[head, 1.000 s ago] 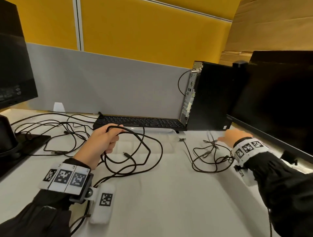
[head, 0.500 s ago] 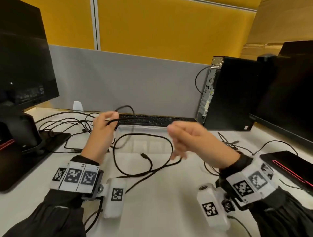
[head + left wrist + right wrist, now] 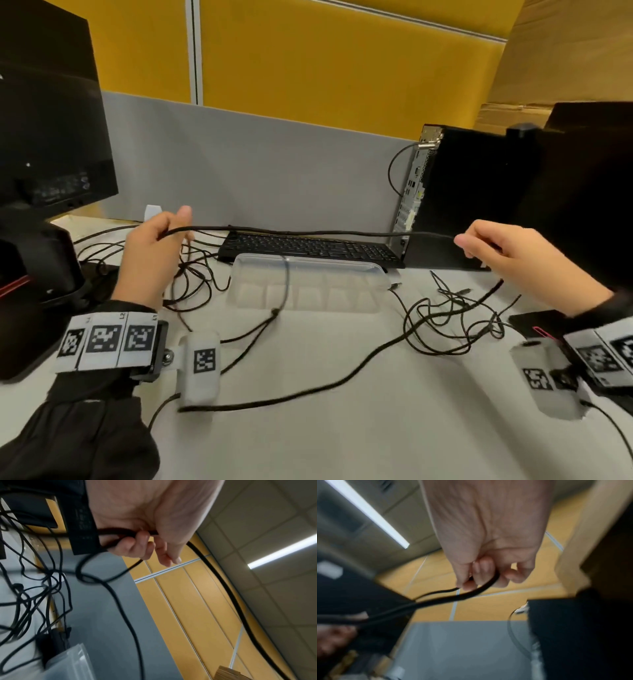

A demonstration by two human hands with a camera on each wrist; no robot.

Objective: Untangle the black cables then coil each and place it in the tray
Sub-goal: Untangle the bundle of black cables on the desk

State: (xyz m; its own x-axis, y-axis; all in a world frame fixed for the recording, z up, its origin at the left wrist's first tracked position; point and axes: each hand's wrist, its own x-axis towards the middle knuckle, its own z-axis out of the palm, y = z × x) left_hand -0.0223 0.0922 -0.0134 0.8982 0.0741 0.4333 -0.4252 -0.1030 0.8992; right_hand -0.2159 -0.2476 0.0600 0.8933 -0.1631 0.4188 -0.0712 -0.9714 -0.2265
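A: From the head view, what have the hands got?

B: The left hand [image 3: 150, 253] and the right hand [image 3: 513, 253] are both raised above the desk [image 3: 342, 428], with one black cable [image 3: 308, 233] stretched nearly level between them, above the keyboard [image 3: 308, 246] and the clear tray [image 3: 308, 287].

A: Are the grips plain from up there?

B: Not the fingers. The left wrist view shows the left fingers [image 3: 130, 547] curled round the cable, two strands passing through the fist. The right wrist view, though blurred, shows the right fingers [image 3: 481, 573] clenched on a loop of it.

A: And the rest of the cables?

B: Only the head view shows those. A loose tangle [image 3: 445, 318] lies on the desk right of the tray, another heap [image 3: 191, 274] left of it, by the left wrist. One thin cable [image 3: 284, 284] crosses the tray's left part. A thicker run [image 3: 342, 373] trails over the front of the desk.

A: What bounds the desk?

B: A monitor [image 3: 51, 120] on the left, a computer tower [image 3: 462, 195] on the right and a grey partition [image 3: 257, 164] behind. The front middle of the desk is open apart from that trailing run.
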